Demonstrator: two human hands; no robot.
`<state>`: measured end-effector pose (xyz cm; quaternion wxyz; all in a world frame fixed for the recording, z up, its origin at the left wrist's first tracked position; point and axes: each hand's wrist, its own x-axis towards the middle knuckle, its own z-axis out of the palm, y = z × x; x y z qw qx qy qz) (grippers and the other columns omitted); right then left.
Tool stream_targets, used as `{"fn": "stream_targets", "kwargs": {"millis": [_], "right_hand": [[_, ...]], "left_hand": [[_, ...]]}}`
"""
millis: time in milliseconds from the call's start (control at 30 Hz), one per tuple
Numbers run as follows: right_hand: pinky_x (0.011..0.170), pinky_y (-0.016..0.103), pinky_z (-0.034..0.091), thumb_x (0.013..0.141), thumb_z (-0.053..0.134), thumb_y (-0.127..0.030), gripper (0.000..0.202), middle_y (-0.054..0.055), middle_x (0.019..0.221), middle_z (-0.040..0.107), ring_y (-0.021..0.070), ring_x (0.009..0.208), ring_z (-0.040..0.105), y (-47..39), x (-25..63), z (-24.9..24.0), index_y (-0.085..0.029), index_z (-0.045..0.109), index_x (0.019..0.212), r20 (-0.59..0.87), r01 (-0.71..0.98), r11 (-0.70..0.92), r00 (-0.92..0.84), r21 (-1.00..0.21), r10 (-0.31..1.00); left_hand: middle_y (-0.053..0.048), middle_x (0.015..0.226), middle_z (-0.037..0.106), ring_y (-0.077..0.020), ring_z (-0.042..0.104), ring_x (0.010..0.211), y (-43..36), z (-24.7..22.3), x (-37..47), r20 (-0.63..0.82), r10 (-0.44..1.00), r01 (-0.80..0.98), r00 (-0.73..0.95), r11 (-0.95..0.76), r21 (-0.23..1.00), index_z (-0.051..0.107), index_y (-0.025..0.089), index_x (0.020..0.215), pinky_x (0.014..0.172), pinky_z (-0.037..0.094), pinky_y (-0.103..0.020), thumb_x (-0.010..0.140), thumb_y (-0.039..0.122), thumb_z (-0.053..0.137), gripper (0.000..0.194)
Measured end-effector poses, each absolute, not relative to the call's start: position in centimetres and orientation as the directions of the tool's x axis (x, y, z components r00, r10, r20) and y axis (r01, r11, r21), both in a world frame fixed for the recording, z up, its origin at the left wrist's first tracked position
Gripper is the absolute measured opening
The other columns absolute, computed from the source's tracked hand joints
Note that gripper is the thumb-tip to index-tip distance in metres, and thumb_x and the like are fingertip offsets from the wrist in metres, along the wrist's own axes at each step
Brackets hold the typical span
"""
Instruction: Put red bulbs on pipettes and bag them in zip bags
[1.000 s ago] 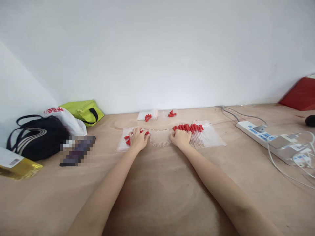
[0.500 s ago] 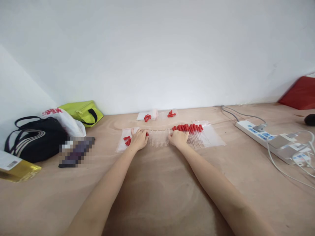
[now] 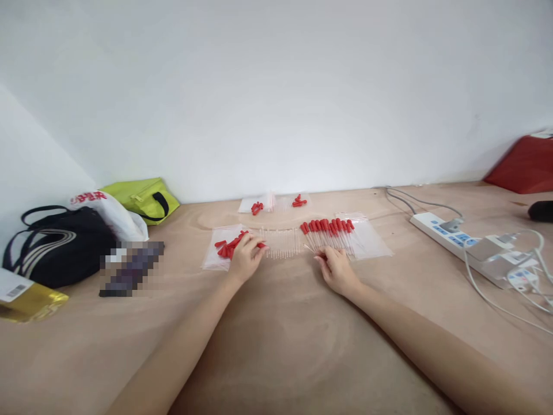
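Pinched in the fingertips of my left hand [image 3: 245, 260] is a red rubber bulb [image 3: 261, 245]. A pile of red bulbs [image 3: 226, 250] lies just left of that hand on a clear plastic bag [image 3: 209, 259]. My right hand [image 3: 339, 271] grips a thin glass dropper tube [image 3: 309, 248], whose end points left toward the bulb, some distance apart from it. Between the hands lies a row of bare glass tubes [image 3: 283, 244]. Behind my right hand, several droppers with red bulbs [image 3: 325, 226] lie side by side, partly over another clear bag [image 3: 374, 242].
Near the wall are two small bags with red bulbs [image 3: 257, 207] [image 3: 299, 201]. A power strip [image 3: 440, 229] with plugs and cables stands at right. Bags [image 3: 69, 248], a yellow-green pouch [image 3: 138, 199] and a pixelated dark object [image 3: 133, 268] occupy the left.
My right hand has moved from the row's right end toward me and right, now showing a glass tube. My left hand has turned, with a red bulb showing at its fingertips.
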<state>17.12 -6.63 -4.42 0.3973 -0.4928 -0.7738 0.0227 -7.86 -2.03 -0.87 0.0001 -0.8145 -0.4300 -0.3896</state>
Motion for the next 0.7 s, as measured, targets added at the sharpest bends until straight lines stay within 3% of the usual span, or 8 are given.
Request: {"fn": "stream_targets", "kwargs": {"millis": [133, 267, 433, 700], "right_hand": [[0.071, 0.03, 0.03, 0.085, 0.034, -0.016, 0.027, 0.005, 0.081, 0.061, 0.0157, 0.074, 0.054, -7.2, 17.8, -4.3, -0.018, 0.05, 0.107, 0.603, 0.721, 0.589, -0.299, -0.364, 0.739], [0.075, 0.032, 0.027, 0.084, 0.036, -0.013, 0.023, 0.005, 0.082, 0.061, 0.0144, 0.075, 0.053, -7.5, 17.0, -3.9, -0.018, 0.056, 0.094, 0.566, 0.712, 0.63, -0.394, -0.309, 0.724], [0.078, 0.033, 0.024, 0.086, 0.039, -0.021, 0.02, 0.004, 0.083, 0.062, 0.0129, 0.075, 0.053, -7.9, 16.4, -3.5, -0.018, 0.059, 0.088, 0.537, 0.701, 0.66, -0.459, -0.269, 0.708], [0.08, 0.033, 0.022, 0.086, 0.039, -0.022, 0.021, 0.003, 0.084, 0.062, 0.0122, 0.076, 0.053, -8.1, 16.3, -3.2, -0.019, 0.059, 0.089, 0.523, 0.701, 0.662, -0.472, -0.266, 0.71]], "left_hand": [[-0.001, 0.08, 0.053, -0.0126, 0.053, 0.073, -5.8, -1.9, -6.1, 0.555, 0.718, 0.604, 0.421, -0.678, 0.418, 0.062, 0.022, 0.088, 0.068, 0.045, -0.025, 0.083, 0.026, 0.05, 0.013], [-0.003, 0.083, 0.055, -0.0143, 0.054, 0.077, -7.1, -2.5, -5.3, 0.437, 0.752, 0.628, 0.494, -0.656, 0.419, 0.063, 0.019, 0.08, 0.071, 0.045, -0.028, 0.081, 0.025, 0.052, 0.012], [-0.005, 0.1, 0.059, -0.0213, 0.05, 0.095, -7.2, -2.5, -5.0, 0.441, 0.752, 0.707, 0.489, -0.638, 0.304, 0.064, 0.022, 0.087, 0.081, 0.038, -0.038, 0.081, 0.024, 0.052, 0.013], [0.0, 0.085, 0.066, -0.0155, 0.059, 0.079, -7.8, -1.7, -4.5, 0.377, 0.808, 0.714, 0.453, -0.582, 0.389, 0.055, 0.02, 0.086, 0.074, 0.033, -0.031, 0.088, 0.027, 0.041, 0.016]]}}
